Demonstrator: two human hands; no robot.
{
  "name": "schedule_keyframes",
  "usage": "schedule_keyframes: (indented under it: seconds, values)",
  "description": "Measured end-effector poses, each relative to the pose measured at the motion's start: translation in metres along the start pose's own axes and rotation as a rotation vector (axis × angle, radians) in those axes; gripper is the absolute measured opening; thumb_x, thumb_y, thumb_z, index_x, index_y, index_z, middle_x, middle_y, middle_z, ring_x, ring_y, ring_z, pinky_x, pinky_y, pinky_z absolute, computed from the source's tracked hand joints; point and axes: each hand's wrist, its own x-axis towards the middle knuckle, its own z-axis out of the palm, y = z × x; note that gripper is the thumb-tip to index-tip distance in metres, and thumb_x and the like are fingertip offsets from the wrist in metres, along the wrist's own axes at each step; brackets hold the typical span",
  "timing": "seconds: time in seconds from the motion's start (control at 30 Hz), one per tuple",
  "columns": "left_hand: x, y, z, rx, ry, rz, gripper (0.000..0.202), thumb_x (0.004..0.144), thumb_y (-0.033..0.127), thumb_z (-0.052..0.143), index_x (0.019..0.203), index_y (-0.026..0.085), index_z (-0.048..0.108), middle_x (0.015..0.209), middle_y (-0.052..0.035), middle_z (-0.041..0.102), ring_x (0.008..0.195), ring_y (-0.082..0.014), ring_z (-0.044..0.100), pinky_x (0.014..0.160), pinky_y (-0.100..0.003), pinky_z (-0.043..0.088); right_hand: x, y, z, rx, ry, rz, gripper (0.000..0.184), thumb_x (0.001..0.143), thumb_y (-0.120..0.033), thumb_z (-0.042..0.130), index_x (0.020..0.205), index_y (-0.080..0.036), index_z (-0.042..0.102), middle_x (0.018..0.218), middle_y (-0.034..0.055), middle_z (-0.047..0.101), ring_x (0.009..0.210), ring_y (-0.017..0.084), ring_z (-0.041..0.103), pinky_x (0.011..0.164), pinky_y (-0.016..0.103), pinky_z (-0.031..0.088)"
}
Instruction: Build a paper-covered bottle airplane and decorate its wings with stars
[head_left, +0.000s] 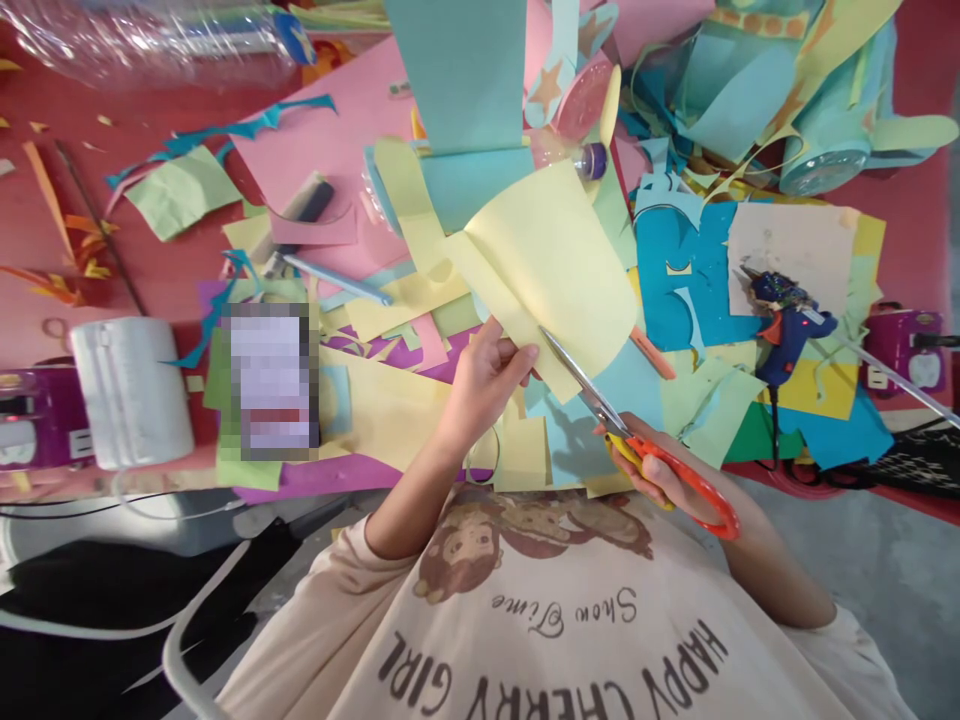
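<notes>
My left hand (491, 375) pinches the near edge of a pale yellow sheet of paper (562, 260), which is curled and raised above the table. In my right hand (660, 480) is a pair of scissors (675, 475) with red and yellow handles. Their blades point up and to the left and lie at the near strip of the sheet, close to my left fingertips. Whether the blades are parted I cannot tell. Behind the sheet lies a bottle wrapped in blue paper (480, 185), with a purple cap (594, 161).
Coloured paper scraps cover the red table (45, 220). A blue glue gun (787, 340) rests at the right on paper. At the left are a phone (274, 385), a white case (131, 390) and a light blue pen (337, 280). Another wrapped bottle (832, 120) lies at the far right.
</notes>
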Motion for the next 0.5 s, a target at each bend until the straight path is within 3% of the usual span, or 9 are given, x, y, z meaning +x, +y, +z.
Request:
schedule_keyframes:
  seconds: [0.17, 0.4, 0.5]
  values:
    - [0.0005, -0.0012, -0.002, 0.01, -0.004, 0.006, 0.026, 0.081, 0.022, 0.058, 0.107, 0.017, 0.055, 0.055, 0.0087, 0.056, 0.048, -0.0057, 0.054, 0.047, -0.016, 0.042, 0.0031, 0.0078, 0.004, 0.074, -0.009, 0.033, 0.067, 0.087, -0.074, 0.041, 0.121, -0.017, 0.046, 0.06, -0.0075, 0.038, 0.047, 0.007, 0.026, 0.045, 0.024, 0.026]
    - [0.002, 0.0002, -0.0006, -0.028, 0.002, 0.014, 0.025, 0.079, 0.018, 0.058, 0.104, 0.017, 0.056, 0.057, 0.008, 0.057, 0.048, -0.0055, 0.054, 0.046, -0.016, 0.042, 0.0036, 0.0097, 0.0038, 0.07, 0.017, 0.118, 0.069, 0.084, -0.075, 0.045, 0.12, -0.017, 0.047, 0.061, -0.0082, 0.035, 0.044, 0.005, 0.025, 0.04, 0.022, 0.022]
    - [0.002, -0.0001, -0.0004, -0.045, -0.005, 0.007, 0.027, 0.079, 0.018, 0.058, 0.106, 0.018, 0.055, 0.057, 0.0084, 0.057, 0.048, -0.0059, 0.055, 0.046, -0.017, 0.043, 0.0014, 0.0048, 0.0024, 0.015, 0.01, 0.085, 0.067, 0.086, -0.075, 0.041, 0.12, -0.018, 0.047, 0.061, -0.0069, 0.038, 0.046, 0.006, 0.027, 0.041, 0.022, 0.023]
